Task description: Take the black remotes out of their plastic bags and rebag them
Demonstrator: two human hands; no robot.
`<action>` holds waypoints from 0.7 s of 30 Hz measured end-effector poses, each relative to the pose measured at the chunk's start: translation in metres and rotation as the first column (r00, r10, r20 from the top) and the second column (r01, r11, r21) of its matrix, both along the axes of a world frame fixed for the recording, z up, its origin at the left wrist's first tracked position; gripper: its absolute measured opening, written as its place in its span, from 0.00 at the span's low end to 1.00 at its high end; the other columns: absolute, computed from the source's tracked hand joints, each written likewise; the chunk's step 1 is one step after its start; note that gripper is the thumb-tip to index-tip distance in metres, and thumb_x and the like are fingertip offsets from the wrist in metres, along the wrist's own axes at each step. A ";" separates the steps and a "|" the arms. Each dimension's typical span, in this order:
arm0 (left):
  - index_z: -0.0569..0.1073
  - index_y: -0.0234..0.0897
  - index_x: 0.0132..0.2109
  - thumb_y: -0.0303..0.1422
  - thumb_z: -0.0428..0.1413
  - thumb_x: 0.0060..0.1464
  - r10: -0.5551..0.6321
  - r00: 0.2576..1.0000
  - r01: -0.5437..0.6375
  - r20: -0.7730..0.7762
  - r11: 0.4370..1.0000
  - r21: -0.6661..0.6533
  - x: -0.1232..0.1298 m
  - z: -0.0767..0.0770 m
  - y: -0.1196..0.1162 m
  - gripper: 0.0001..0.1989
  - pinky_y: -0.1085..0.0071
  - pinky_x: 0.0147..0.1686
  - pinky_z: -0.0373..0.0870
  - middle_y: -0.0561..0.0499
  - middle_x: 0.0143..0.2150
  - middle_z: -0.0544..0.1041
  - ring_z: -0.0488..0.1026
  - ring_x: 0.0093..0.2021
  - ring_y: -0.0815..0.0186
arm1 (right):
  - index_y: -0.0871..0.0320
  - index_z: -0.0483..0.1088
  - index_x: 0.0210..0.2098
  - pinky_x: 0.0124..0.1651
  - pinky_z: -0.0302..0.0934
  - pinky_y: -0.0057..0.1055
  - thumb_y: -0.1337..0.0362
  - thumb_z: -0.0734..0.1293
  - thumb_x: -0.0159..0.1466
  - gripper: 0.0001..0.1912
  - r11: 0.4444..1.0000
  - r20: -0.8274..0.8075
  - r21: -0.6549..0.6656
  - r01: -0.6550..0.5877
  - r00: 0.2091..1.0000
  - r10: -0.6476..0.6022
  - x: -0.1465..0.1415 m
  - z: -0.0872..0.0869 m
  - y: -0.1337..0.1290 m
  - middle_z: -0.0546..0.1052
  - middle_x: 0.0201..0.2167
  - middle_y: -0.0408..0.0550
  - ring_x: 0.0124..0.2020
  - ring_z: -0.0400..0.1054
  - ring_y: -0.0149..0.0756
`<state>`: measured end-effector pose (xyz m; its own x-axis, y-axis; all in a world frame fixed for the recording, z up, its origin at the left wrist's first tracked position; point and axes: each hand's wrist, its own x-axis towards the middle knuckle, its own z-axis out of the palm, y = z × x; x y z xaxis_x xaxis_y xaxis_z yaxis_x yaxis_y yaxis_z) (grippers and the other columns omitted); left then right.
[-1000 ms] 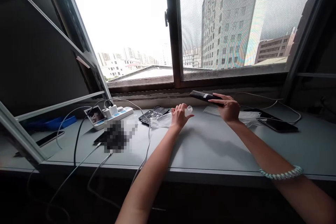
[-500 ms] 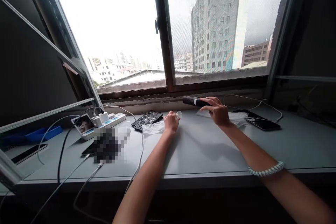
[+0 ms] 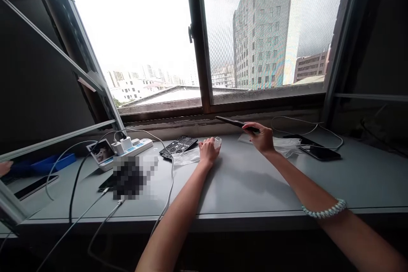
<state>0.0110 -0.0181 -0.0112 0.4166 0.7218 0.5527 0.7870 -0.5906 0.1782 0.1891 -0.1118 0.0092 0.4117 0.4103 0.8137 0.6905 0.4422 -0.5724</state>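
My right hand is raised above the desk, its fingers pinched on the near end of a slim dark remote control. The remote is seen nearly edge-on, with its far end pointing left toward the window. My left hand rests low over the desk with curled fingers closed round a clear plastic piece, most of which is hidden. Left of that hand lies a crumpled clear plastic bag, beside black remotes with many buttons. Another clear bag lies behind my right wrist.
A white power strip with plugs stands at the left, near a photo card and trailing cables. A black phone lies at the right. At the far left are a blue tray and another person's hand.
My right hand has turned the remote from its broad face, with a white label, to edge-on. My left fingers have shifted slightly on the clear plastic. Another person's hand has appeared at the left edge.
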 end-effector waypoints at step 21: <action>0.69 0.42 0.45 0.28 0.55 0.48 -0.130 0.990 0.109 0.049 0.948 0.298 0.002 0.012 -0.018 0.15 0.64 0.50 0.55 0.48 0.42 0.67 0.64 0.45 0.61 | 0.58 0.69 0.27 0.13 0.43 0.25 0.63 0.59 0.51 0.09 0.995 -0.748 0.077 -0.058 0.656 0.096 0.001 0.012 -0.001 0.61 0.19 0.39 0.13 0.52 0.24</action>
